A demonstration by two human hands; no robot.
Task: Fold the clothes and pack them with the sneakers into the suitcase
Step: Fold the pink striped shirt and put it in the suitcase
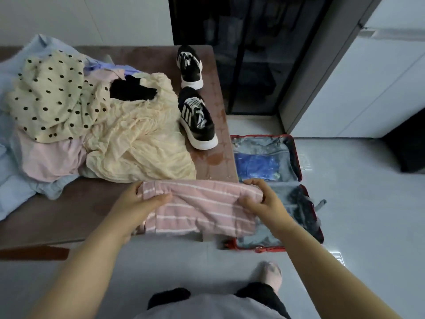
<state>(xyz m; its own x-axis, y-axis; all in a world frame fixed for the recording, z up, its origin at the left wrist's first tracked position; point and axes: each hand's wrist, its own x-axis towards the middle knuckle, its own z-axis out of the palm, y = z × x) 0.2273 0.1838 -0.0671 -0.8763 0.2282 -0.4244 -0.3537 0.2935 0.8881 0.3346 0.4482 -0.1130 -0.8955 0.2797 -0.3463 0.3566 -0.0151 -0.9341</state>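
Both hands hold the folded pink striped garment (202,210) at the near edge of the brown counter (69,215): the left hand (138,199) and the right hand (259,199) each pinch its top fold between curled fingers (250,201) and thumb, one at either end. Behind it on the counter lies a loose pile of clothes (138,139) (cream polka-dot, plain cream, pale pink, black and light blue), with the two black-and-white sneakers (197,120) just to its right. The red-rimmed suitcase (296,155) lies open on the floor beside the counter's right end, the garment's right end reaching past the counter's corner in front of it.
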